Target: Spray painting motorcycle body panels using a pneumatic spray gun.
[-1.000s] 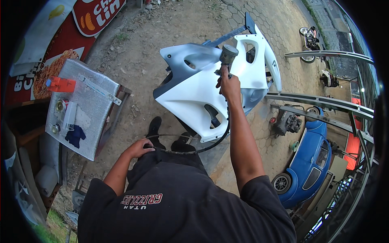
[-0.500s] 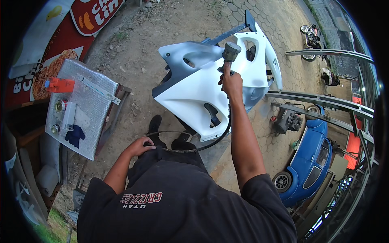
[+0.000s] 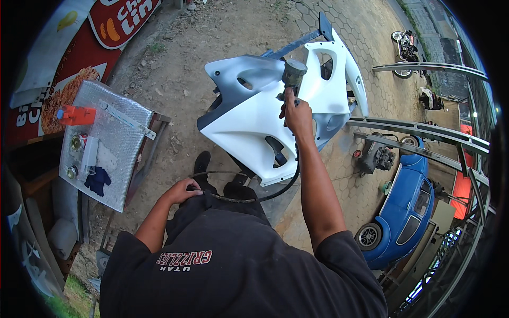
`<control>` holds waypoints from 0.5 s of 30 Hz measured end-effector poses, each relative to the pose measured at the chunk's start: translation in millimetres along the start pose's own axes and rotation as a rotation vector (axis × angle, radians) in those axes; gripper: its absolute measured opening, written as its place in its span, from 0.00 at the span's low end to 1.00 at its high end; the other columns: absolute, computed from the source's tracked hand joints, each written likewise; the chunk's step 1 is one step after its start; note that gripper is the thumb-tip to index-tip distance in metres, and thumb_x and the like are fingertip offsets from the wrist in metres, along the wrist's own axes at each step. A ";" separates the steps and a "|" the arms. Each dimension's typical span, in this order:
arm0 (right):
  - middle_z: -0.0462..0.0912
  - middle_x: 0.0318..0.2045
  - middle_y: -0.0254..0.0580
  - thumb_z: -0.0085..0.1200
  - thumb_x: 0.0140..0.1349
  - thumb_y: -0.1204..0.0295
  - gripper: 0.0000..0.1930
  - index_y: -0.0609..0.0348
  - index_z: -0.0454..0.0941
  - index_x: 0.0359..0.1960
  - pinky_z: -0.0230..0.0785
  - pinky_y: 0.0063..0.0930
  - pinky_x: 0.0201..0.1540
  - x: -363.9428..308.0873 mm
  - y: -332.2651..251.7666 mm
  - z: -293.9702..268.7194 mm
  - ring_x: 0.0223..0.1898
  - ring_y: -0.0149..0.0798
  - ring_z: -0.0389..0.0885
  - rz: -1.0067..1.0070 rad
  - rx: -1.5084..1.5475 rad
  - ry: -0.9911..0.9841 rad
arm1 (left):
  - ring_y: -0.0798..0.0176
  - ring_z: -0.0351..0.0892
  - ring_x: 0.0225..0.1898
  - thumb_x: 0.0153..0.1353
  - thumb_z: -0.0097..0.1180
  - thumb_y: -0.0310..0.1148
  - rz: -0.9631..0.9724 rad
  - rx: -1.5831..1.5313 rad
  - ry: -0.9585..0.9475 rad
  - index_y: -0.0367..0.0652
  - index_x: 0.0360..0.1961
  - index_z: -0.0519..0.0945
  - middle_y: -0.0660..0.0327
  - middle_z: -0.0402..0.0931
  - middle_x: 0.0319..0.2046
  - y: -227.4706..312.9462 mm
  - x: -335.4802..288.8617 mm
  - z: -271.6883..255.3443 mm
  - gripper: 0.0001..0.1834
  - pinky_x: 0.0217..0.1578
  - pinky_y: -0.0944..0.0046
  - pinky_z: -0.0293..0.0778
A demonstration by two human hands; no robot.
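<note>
Our left hand [image 3: 185,191] is beside the hose [image 3: 277,194] at our waist; we cannot tell how tightly it closes. Our right hand [image 3: 298,117], wrapped around the spray gun [image 3: 292,78], holds it above the white panel [image 3: 246,130], beyond its near edge.

A spray gun [image 3: 294,72] hangs over the motorcycle fairing panels [image 3: 244,123], which lie between a table [image 3: 121,169], left, and a car [image 3: 405,212], right; bottle [image 3: 82,116], tins [image 3: 78,141] and cloth [image 3: 97,182] lie on the table.
</note>
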State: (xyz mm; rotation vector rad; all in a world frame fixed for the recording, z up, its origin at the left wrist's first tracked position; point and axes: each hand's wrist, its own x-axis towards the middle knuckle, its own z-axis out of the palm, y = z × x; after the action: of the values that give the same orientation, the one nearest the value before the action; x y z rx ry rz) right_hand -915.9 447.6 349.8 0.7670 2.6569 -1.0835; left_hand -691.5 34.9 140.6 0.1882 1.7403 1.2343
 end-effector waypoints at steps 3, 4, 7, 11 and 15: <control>0.84 0.17 0.40 0.45 0.81 0.36 0.41 0.64 0.86 0.27 0.71 0.33 0.22 -8.2 -4.6 1.4 0.15 0.33 0.79 -0.007 0.066 -0.050 | 0.63 0.86 0.49 0.68 0.76 0.38 -0.006 -0.011 -0.003 0.41 0.48 0.89 0.58 0.87 0.45 -4.0 1.3 -1.0 0.14 0.54 0.59 0.80; 0.84 0.17 0.40 0.45 0.82 0.36 0.41 0.65 0.86 0.27 0.70 0.32 0.21 -8.5 -6.2 2.0 0.14 0.32 0.78 -0.012 0.075 -0.045 | 0.58 0.87 0.51 0.66 0.77 0.42 -0.014 -0.030 -0.003 0.42 0.47 0.90 0.55 0.88 0.46 -6.2 2.5 -1.3 0.17 0.56 0.57 0.80; 0.84 0.17 0.40 0.45 0.82 0.37 0.40 0.64 0.85 0.27 0.70 0.33 0.22 -1.3 -3.3 1.5 0.14 0.33 0.78 -0.007 0.048 -0.014 | 0.53 0.88 0.52 0.64 0.79 0.47 -0.025 -0.051 0.002 0.43 0.46 0.90 0.53 0.88 0.47 -10.4 3.2 -1.6 0.20 0.58 0.54 0.80; 0.83 0.17 0.40 0.45 0.81 0.37 0.40 0.63 0.85 0.25 0.72 0.33 0.22 7.1 -3.0 -2.9 0.15 0.33 0.79 0.014 0.008 0.034 | 0.52 0.87 0.53 0.64 0.79 0.47 -0.017 -0.048 0.015 0.43 0.46 0.90 0.52 0.88 0.47 -11.3 3.5 -2.8 0.20 0.58 0.54 0.80; 0.85 0.18 0.42 0.45 0.81 0.37 0.40 0.65 0.87 0.28 0.76 0.37 0.29 16.3 0.6 -5.4 0.19 0.38 0.84 0.040 -0.018 0.090 | 0.52 0.87 0.53 0.65 0.78 0.47 -0.037 -0.074 0.009 0.43 0.46 0.90 0.52 0.88 0.47 -13.9 3.8 -3.1 0.20 0.58 0.54 0.80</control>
State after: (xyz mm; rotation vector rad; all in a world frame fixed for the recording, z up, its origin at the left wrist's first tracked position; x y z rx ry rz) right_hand -929.2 458.1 347.8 0.8820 2.7085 -1.0378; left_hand -690.7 28.6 127.4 0.1061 1.6956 1.2723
